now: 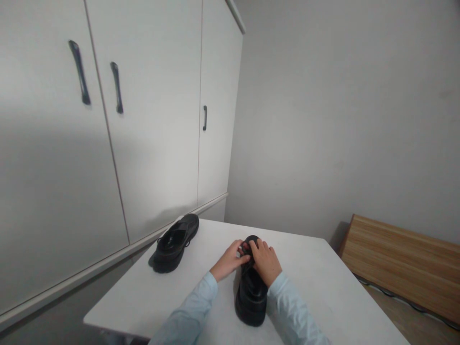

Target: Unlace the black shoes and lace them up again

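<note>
A black shoe sits on the white table in front of me, heel toward me and toe pointing away. My left hand is at the left side of its upper, fingers bent and thumb reaching over the lacing area. From the right, my right hand curls over the same part, its fingertips close to the left hand's. Any lace between the fingers is too dark and small to make out. A second black shoe stands at the table's left edge, with thin laces hanging at its sides.
The white table carries both shoes. White cabinets with dark handles run along the left, close to the table's edge. A grey wall rises behind. A wooden panel leans at the right, with a dark cable along its lower edge.
</note>
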The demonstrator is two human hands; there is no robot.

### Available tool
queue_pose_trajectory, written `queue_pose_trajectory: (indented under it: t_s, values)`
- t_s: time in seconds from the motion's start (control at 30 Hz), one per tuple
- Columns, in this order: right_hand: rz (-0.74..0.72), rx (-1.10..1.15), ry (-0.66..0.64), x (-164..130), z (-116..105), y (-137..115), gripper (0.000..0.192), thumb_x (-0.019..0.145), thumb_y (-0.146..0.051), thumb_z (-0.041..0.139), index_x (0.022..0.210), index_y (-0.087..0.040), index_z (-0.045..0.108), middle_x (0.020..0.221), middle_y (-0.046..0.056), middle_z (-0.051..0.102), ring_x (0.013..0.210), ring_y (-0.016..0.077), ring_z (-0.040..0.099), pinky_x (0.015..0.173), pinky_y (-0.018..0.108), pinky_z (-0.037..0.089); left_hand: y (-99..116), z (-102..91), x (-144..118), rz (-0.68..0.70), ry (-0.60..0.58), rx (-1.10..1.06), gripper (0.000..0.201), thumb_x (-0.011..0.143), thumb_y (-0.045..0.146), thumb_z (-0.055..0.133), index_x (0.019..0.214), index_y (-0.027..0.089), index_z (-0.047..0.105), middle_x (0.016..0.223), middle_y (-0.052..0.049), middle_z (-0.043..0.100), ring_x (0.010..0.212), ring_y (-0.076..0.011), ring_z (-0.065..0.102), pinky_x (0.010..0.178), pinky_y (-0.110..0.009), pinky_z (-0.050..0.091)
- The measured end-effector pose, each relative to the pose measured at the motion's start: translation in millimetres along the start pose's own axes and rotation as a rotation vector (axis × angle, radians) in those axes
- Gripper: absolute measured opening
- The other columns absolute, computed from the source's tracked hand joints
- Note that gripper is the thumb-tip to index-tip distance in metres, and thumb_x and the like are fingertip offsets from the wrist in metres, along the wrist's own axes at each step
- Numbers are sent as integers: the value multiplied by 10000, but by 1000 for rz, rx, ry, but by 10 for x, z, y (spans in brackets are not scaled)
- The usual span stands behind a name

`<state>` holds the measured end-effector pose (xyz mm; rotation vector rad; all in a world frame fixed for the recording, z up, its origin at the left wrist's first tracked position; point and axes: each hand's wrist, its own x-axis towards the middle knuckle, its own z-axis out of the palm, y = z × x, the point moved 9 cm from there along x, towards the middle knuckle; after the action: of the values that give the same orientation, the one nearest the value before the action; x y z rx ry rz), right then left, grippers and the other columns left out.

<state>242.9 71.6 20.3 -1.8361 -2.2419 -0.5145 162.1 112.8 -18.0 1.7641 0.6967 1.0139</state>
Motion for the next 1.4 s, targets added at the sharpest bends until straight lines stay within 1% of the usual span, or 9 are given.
queue_pose_trajectory:
  t_s: [0.3, 0.43, 0.57, 0.7, 0.87, 1.03, 1.13, 1.23, 1.4]
  values:
    - [-271, 178, 29, -140, -99, -23, 591, 725, -140, 622, 1267, -243, 410, 1055, 71, 563, 958, 245, 511, 779, 351, 403, 26, -4, -22, 0, -14, 18, 274, 738, 283, 650, 962, 160, 553, 957, -57, 563, 881, -176, 505, 825, -285, 378]
    - [-355, 268, 79, -177, -197, -63, 584, 704, -161, 622, 1256, -211, 438, 1041, 82, 551, 960, 243, 479, 827, 371, 377, -8, -12, -14, -3, -11, 25, 270, 735, 287, 658, 953, 161, 560, 962, -57, 568, 887, -173, 502, 831, -283, 374]
    - [-316, 402, 94, -186, -197, -21, 299, 720, -149, 603, 1015, -190, 576, 935, 67, 579, 900, 224, 490, 791, 350, 368, -28, 11, -11, -27, -23, -28, 315, 731, 337, 666, 961, 158, 548, 969, -63, 568, 852, -163, 514, 777, -269, 390]
    - [-243, 680, 71, -174, -139, 87, 22, 781, -191, 592, 764, -204, 600, 759, 18, 607, 809, 192, 514, 758, 321, 373, -32, 16, -12, -44, -19, -28, 316, 722, 322, 676, 949, 147, 545, 955, -65, 567, 842, -158, 513, 750, -262, 399]
    - [-82, 1026, 95, -89, -151, 323, 128, 754, -297, 647, 723, -182, 603, 744, 18, 592, 734, 175, 537, 660, 273, 408, 12, 13, -20, -24, -9, -57, 399, 698, 312, 691, 1030, 167, 523, 1045, -70, 546, 869, -159, 514, 697, -242, 419]
    - [29, 1142, 107, 10, -179, 415, 128, 731, -301, 655, 713, -178, 623, 700, 8, 624, 703, 175, 561, 691, 283, 424, 195, -143, -35, 71, 163, -2, 413, 720, 340, 666, 1084, 205, 527, 1092, -67, 542, 942, -177, 522, 731, -256, 430]
    - [77, 1159, 148, 40, -173, 398, 133, 714, -303, 668, 695, -179, 623, 661, -3, 617, 662, 166, 554, 669, 278, 426, 331, -225, -55, 149, 248, 63, 273, 733, 351, 653, 953, 195, 613, 1008, -56, 584, 937, -183, 537, 758, -267, 420]
    - [103, 1182, 199, 35, -146, 360, 155, 703, -310, 682, 689, -182, 596, 655, -9, 601, 634, 154, 539, 635, 269, 425, 404, -239, -66, 175, 269, 105, 205, 724, 359, 662, 808, 172, 655, 859, -47, 628, 853, -181, 570, 753, -277, 409]
    - [155, 1263, 260, -6, -81, 368, 284, 648, -310, 733, 774, -206, 501, 650, -31, 586, 607, 145, 540, 595, 258, 431, 420, -204, -67, 143, 284, 48, 201, 740, 352, 646, 758, 152, 663, 777, -49, 657, 789, -179, 589, 747, -277, 407]
